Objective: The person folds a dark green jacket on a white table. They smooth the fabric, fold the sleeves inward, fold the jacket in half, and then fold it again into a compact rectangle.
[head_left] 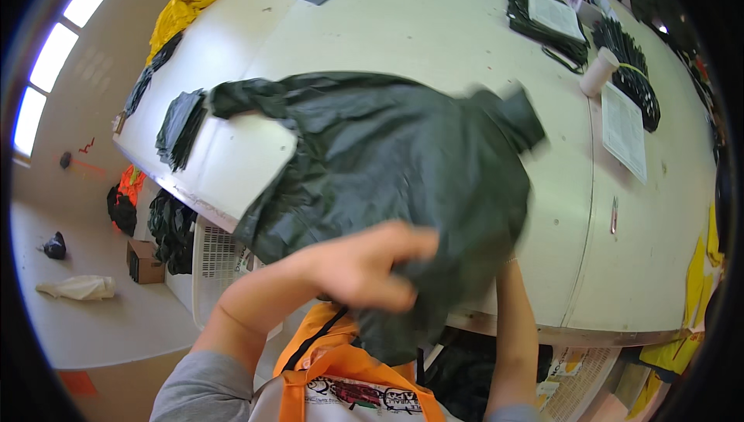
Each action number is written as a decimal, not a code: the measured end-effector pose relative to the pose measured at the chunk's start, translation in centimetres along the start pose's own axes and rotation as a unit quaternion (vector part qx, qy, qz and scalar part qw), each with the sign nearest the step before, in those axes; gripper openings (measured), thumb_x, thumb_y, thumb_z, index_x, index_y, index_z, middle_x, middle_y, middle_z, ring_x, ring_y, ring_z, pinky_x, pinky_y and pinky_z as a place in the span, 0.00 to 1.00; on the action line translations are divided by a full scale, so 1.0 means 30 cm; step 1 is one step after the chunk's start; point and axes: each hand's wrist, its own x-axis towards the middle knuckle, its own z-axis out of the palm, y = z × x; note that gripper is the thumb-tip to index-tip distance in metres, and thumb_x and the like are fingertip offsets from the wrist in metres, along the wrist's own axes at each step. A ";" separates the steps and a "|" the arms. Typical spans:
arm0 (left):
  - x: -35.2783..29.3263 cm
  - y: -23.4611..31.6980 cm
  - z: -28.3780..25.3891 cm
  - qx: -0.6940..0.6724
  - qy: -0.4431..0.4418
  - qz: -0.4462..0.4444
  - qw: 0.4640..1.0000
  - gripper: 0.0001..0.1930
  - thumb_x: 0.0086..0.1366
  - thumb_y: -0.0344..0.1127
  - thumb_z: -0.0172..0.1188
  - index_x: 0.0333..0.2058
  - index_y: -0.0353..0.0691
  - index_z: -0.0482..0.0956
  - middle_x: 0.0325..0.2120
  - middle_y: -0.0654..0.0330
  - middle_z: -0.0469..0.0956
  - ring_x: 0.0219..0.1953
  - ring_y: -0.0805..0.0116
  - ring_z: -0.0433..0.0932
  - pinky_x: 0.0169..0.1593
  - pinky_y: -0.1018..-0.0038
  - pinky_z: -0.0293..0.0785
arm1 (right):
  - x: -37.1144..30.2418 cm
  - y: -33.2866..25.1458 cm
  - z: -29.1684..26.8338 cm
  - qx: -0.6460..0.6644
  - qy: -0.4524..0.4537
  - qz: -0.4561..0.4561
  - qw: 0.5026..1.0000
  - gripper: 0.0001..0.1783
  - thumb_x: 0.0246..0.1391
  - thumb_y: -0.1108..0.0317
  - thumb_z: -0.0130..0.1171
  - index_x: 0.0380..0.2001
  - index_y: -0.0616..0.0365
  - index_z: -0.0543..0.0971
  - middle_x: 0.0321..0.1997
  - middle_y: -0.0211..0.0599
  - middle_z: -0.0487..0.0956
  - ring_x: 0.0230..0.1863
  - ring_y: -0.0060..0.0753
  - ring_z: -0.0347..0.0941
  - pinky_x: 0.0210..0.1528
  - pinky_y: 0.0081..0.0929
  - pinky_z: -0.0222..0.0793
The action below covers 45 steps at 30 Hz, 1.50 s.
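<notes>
A dark green, glossy jacket-like garment [364,158] is spread over the near part of the white table [434,42]. One sleeve stretches left, and its near edge hangs over the table's front edge toward my lap. My left hand [372,263], blurred by motion, is over the near part of the garment, thumb and fingers apart. At the garment's right side, my right forearm [513,329] reaches up and the cloth covers my right hand, so its fingers are hidden. The raised right part of the garment is smeared by motion.
Folded dark green pieces [181,129] lie at the table's left edge. To the far right are a dark stack with a paper [556,15], a pale cylinder [599,72] and a tied dark bundle [637,73]. Small snips [614,215] lie right. A white crate [217,267] stands below left.
</notes>
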 end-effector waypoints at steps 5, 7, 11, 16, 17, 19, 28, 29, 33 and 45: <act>-0.320 0.306 -0.114 -0.191 -0.198 0.174 0.946 0.17 0.61 0.41 0.54 0.20 0.32 0.69 0.17 0.53 0.65 0.13 0.57 0.66 0.14 0.67 0.61 | 0.006 -0.200 0.128 -0.131 0.045 -0.046 0.989 0.15 0.56 0.75 0.43 0.45 0.63 0.73 0.42 0.39 0.78 0.39 0.26 0.72 0.42 0.24 0.68; -0.396 0.374 -0.215 -0.170 -0.254 0.237 0.922 0.20 0.61 0.43 0.56 0.20 0.29 0.72 0.19 0.48 0.70 0.13 0.58 0.69 0.14 0.70 0.62 | -0.055 -0.248 0.082 -0.165 0.091 -0.044 0.981 0.15 0.55 0.75 0.44 0.45 0.63 0.73 0.42 0.39 0.77 0.40 0.27 0.72 0.43 0.25 0.67; -0.683 0.483 -0.368 -0.128 -0.169 0.315 0.925 0.22 0.68 0.40 0.47 0.18 0.31 0.74 0.17 0.46 0.74 0.15 0.59 0.73 0.16 0.74 0.64 | -0.281 -0.308 0.140 -0.201 0.106 -0.024 0.974 0.15 0.55 0.74 0.46 0.46 0.63 0.72 0.44 0.40 0.77 0.42 0.28 0.71 0.45 0.25 0.67; -0.718 0.364 -0.351 -0.012 -0.091 0.328 0.940 0.13 0.59 0.37 0.58 0.30 0.28 0.76 0.20 0.53 0.74 0.13 0.66 0.70 0.14 0.73 0.63 | -0.866 -0.447 -0.094 -0.291 0.244 0.053 0.923 0.16 0.55 0.72 0.48 0.47 0.63 0.70 0.45 0.40 0.76 0.44 0.29 0.71 0.47 0.26 0.66; -0.713 0.366 -0.304 0.087 -0.101 0.298 0.945 0.14 0.55 0.35 0.60 0.36 0.28 0.77 0.22 0.56 0.74 0.13 0.70 0.69 0.13 0.75 0.62 | -0.978 -0.482 -0.143 -0.299 0.267 0.063 0.914 0.17 0.54 0.72 0.49 0.48 0.63 0.70 0.46 0.41 0.76 0.45 0.30 0.70 0.47 0.26 0.66; -0.763 0.359 -0.235 0.295 -0.109 0.253 0.915 0.22 0.49 0.32 0.57 0.45 0.34 0.77 0.25 0.60 0.75 0.13 0.79 0.68 0.13 0.80 0.59 | -1.149 -0.636 -0.203 -0.330 0.313 0.070 0.888 0.17 0.54 0.71 0.50 0.48 0.63 0.70 0.47 0.41 0.76 0.46 0.30 0.70 0.48 0.26 0.66; -1.059 0.384 -0.356 0.266 0.051 0.036 0.962 0.21 0.46 0.30 0.63 0.43 0.38 0.79 0.21 0.57 0.77 0.19 0.65 0.78 0.23 0.73 0.74 | -1.021 -1.182 -0.225 -0.418 0.370 -0.088 0.825 0.21 0.53 0.69 0.54 0.51 0.63 0.68 0.50 0.42 0.74 0.50 0.33 0.69 0.52 0.27 0.64; -1.089 0.386 -0.374 0.246 0.116 -0.041 0.961 0.21 0.48 0.28 0.60 0.44 0.37 0.79 0.24 0.53 0.78 0.21 0.61 0.78 0.27 0.72 0.75 | -0.920 -1.233 -0.184 -0.420 0.358 -0.118 0.825 0.22 0.53 0.69 0.54 0.51 0.63 0.67 0.50 0.42 0.74 0.50 0.33 0.69 0.52 0.28 0.64; -1.241 0.315 -0.361 0.192 0.404 -0.215 0.868 0.19 0.54 0.22 0.55 0.47 0.36 0.77 0.20 0.47 0.76 0.23 0.54 0.78 0.29 0.72 0.72 | -0.319 -1.265 0.081 -0.360 0.260 -0.246 0.861 0.24 0.53 0.68 0.56 0.52 0.63 0.67 0.52 0.43 0.73 0.52 0.34 0.68 0.54 0.28 0.64; -1.621 -0.411 -0.319 0.410 0.555 -0.421 0.589 0.34 0.54 0.39 0.66 0.57 0.34 0.65 0.53 0.45 0.69 0.54 0.46 0.68 0.57 0.60 0.63 | 0.573 -0.383 1.443 -0.393 -0.242 -0.270 0.845 0.44 0.48 0.53 0.62 0.64 0.55 0.56 0.65 0.56 0.59 0.62 0.57 0.61 0.62 0.40 0.59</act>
